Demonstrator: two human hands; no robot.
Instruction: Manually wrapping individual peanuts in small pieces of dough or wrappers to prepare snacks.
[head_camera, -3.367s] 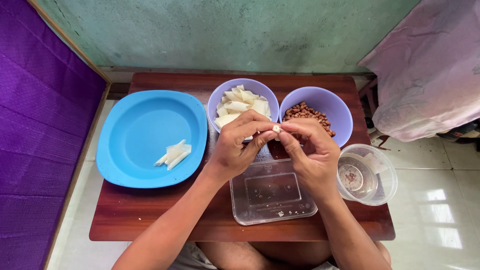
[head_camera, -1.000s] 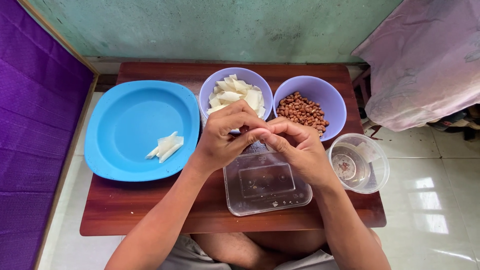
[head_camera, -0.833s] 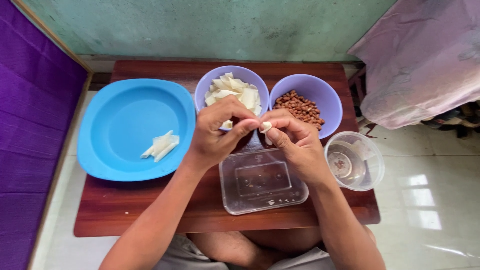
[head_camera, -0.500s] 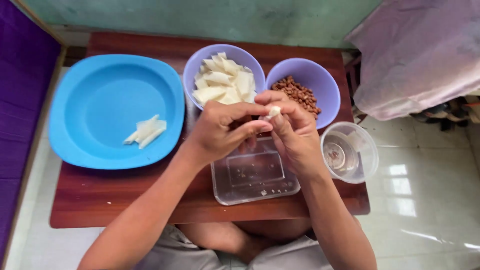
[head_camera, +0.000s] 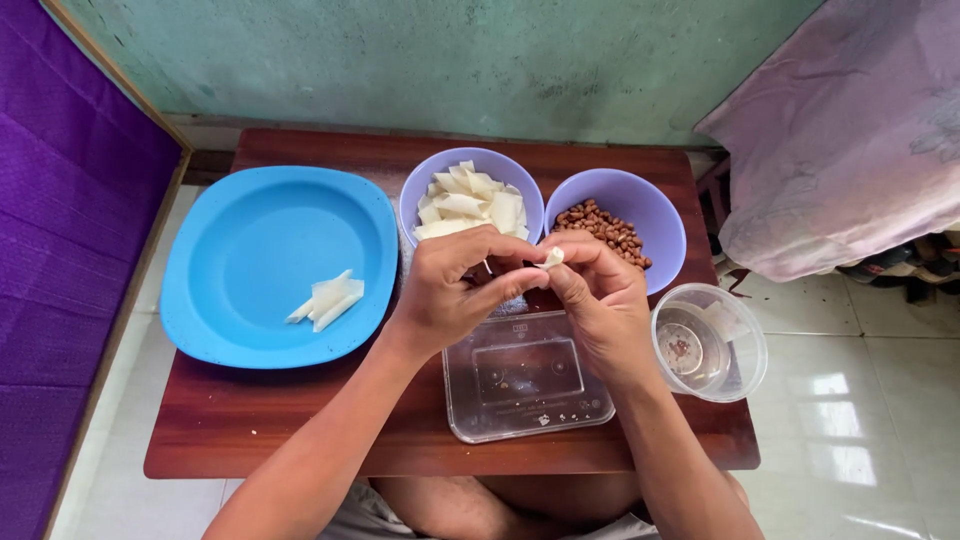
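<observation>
1. Basically, head view: both hands sit mid-frame over the clear rectangular container (head_camera: 527, 377). Left hand (head_camera: 452, 292) is curled nearly closed, thumb and forefinger pinching one end of the small white wrapper piece (head_camera: 551, 258). Right hand (head_camera: 600, 300) is likewise curled, fingertips on the other end.
2. Change vs. the earlier frames: the pinch point has drifted a little, but both hands remain together on the piece; the framing shifts too, so part of this is head motion.
3. Unchanged: three folded white strips (head_camera: 327, 297) stay on the blue plate (head_camera: 250, 230), left of centre; no new one added.
4. Supplies: bowl of white wrappers (head_camera: 468, 205) and bowl of peanuts (head_camera: 625, 215) sit upper centre, round clear cup (head_camera: 708, 342) at right.
5. Reading: the piece is mid-fold, not finished.
</observation>
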